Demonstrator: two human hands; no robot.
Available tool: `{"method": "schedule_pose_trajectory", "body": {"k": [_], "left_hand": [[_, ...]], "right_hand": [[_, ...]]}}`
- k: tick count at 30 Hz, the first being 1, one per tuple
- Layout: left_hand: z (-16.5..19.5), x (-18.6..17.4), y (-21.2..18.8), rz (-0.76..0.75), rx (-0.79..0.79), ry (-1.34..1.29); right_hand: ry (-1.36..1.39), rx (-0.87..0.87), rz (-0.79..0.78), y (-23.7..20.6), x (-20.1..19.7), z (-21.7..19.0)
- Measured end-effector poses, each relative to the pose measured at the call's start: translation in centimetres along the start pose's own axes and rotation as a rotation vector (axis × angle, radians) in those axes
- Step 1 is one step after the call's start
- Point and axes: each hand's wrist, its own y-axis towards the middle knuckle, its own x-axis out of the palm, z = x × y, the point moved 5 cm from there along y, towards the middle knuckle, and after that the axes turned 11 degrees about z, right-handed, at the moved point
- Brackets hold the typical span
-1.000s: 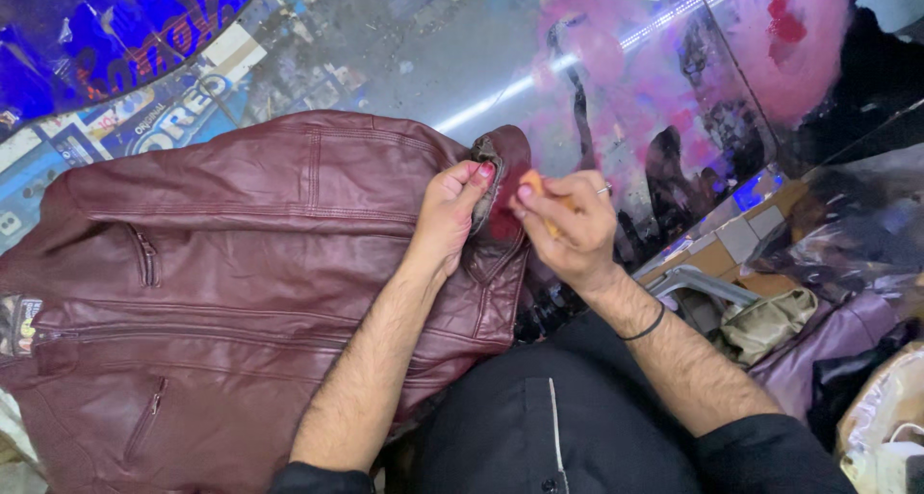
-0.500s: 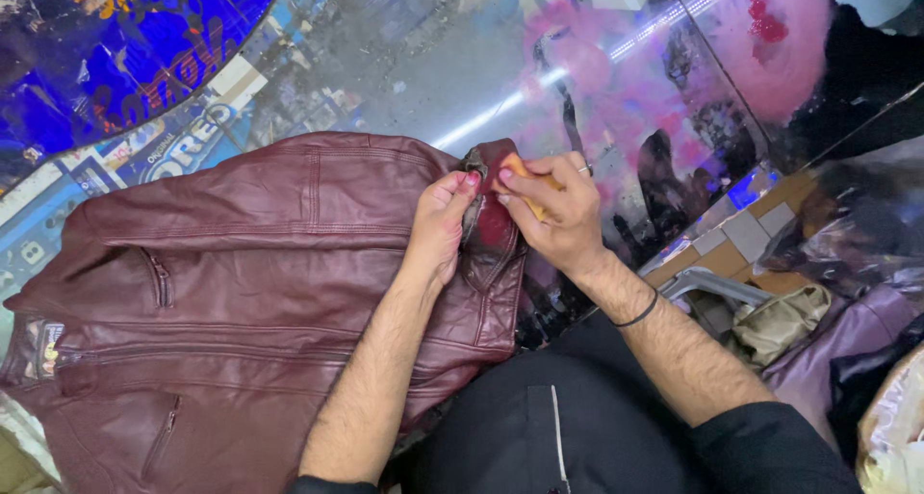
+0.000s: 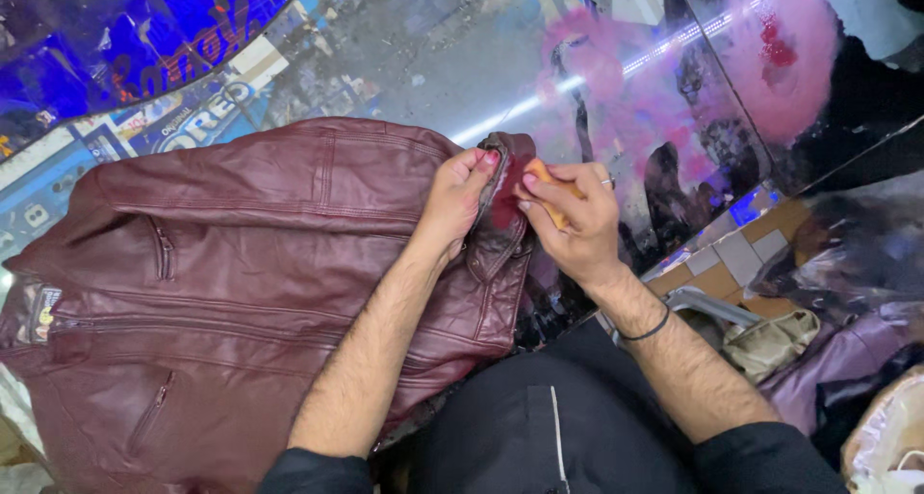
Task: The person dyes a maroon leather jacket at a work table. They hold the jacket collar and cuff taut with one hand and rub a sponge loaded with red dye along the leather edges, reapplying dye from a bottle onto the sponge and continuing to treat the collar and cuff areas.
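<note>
A maroon leather jacket (image 3: 241,292) lies spread over a glossy table, zips and pockets facing up. My left hand (image 3: 452,200) pinches the jacket's collar tab (image 3: 505,167) at the garment's right end, fingertips stained red. My right hand (image 3: 577,220) holds a small orange sponge (image 3: 541,174) pressed against a bright red patch on that tab. A ring sits on one right-hand finger and a black band circles the right wrist.
The reflective tabletop (image 3: 433,61) carries pink and red dye stains (image 3: 780,61) at the upper right. Blue printed wrapping (image 3: 115,41) lies at the upper left. A beige bag with a metal handle (image 3: 760,335) and dark plastic sit low on the right.
The view has shifted, so the jacket and both hands sit slightly higher and to the right. My right hand has kept the sponge at the tab, moving it a little against the red patch.
</note>
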Motion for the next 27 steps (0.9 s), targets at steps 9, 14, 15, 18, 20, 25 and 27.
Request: {"method": "schedule_pose_trajectory", "body": {"k": [9, 14, 15, 18, 20, 25, 27], "left_hand": [[-0.8, -1.9, -1.1, -0.012, 0.067, -0.028], [-0.6, -1.9, -1.2, -0.036, 0.051, -0.038], [-0.6, -2.0, -1.2, -0.041, 0.042, -0.037], [-0.6, -2.1, -1.1, -0.04, 0.031, -0.039], [-0.7, -2.2, -0.9, -0.041, 0.02, -0.045], [-1.1, -2.6, -0.6, -0.044, 0.021, -0.058], [-1.3, -2.7, -0.5, -0.043, 0.021, -0.05]], "right_hand": [[0.065, -0.03, -0.037, 1.6, 1.1, 1.2], [0.057, 0.116, 0.031, 2.5, 1.7, 2.4], [0.102, 0.147, 0.045, 2.6, 1.7, 2.5], [0.071, 0.043, -0.096, 2.5, 2.3, 2.1], [0.006, 0.108, -0.021, 2.5, 1.5, 2.5], [0.083, 0.095, -0.07, 1.6, 0.7, 2.0], [0.034, 0.119, -0.105, 1.1, 0.5, 1.9]]}}
